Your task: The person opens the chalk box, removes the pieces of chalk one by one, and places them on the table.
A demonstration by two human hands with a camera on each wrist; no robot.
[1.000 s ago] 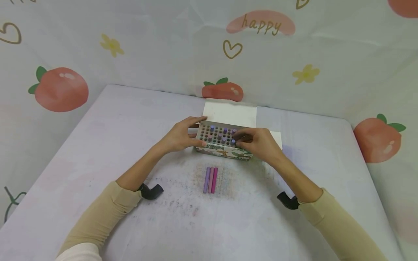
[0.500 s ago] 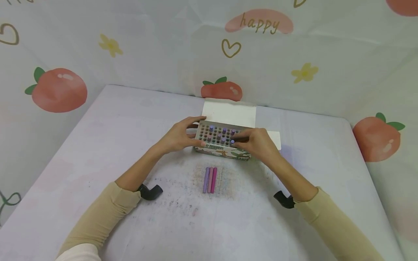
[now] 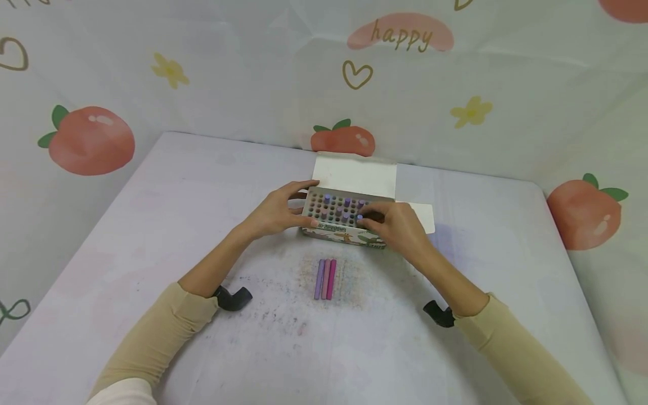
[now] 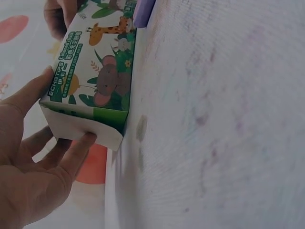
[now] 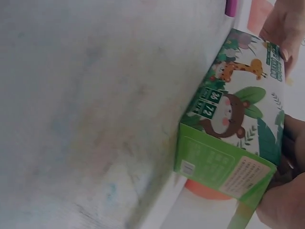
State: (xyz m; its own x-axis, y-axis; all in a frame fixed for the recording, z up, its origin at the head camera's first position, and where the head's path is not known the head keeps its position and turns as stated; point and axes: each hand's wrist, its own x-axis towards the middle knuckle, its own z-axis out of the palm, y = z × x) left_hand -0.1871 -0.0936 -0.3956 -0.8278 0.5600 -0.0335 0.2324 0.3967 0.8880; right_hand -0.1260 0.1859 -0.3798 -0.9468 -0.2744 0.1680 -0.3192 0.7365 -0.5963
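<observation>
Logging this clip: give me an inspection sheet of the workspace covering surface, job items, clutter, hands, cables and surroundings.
Surface: white table, marked with coloured smudges.
Job items: printed box, lid open, several upright sticks in its holes; three loose sticks, lilac, dusty pink and magenta, lie side by side in front.
Clutter: nothing seen.
Hands: left hand grips the box's left end; right hand pinches a purple stick at the box's top.
Cables: nothing seen.
Surroundings: pale backdrop printed with fruit, flowers and hearts; a black fitting at each cuff.
</observation>
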